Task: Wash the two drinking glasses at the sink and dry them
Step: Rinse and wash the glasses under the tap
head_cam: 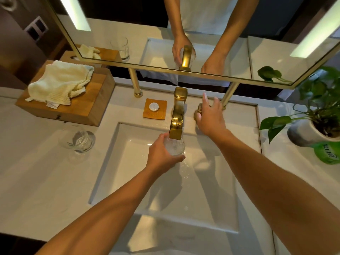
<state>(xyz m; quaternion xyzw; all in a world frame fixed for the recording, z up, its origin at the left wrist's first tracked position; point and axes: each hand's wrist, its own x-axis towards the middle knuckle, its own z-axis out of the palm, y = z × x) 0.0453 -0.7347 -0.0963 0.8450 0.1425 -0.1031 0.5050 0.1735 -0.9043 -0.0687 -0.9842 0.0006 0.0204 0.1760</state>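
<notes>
My left hand [161, 155] grips a clear drinking glass [174, 147] upright under the spout of the gold faucet [177, 116]. Water fills the glass and spills over into the white sink [114, 162]. My right hand [209, 116] reaches over the round gold tap knob [199, 109] right of the faucet, fingers spread and mostly straight; whether they touch it is unclear. A second empty glass [81, 141] stands on the counter left of the sink. A cream cloth [60, 81] lies on a wooden box [73, 109] at the back left.
A small wooden dish [147, 115] with a round white soap sits left of the faucet. A potted plant [316, 115] and a green object [329, 153] stand on the right counter. A gold-framed mirror on two posts runs along the back.
</notes>
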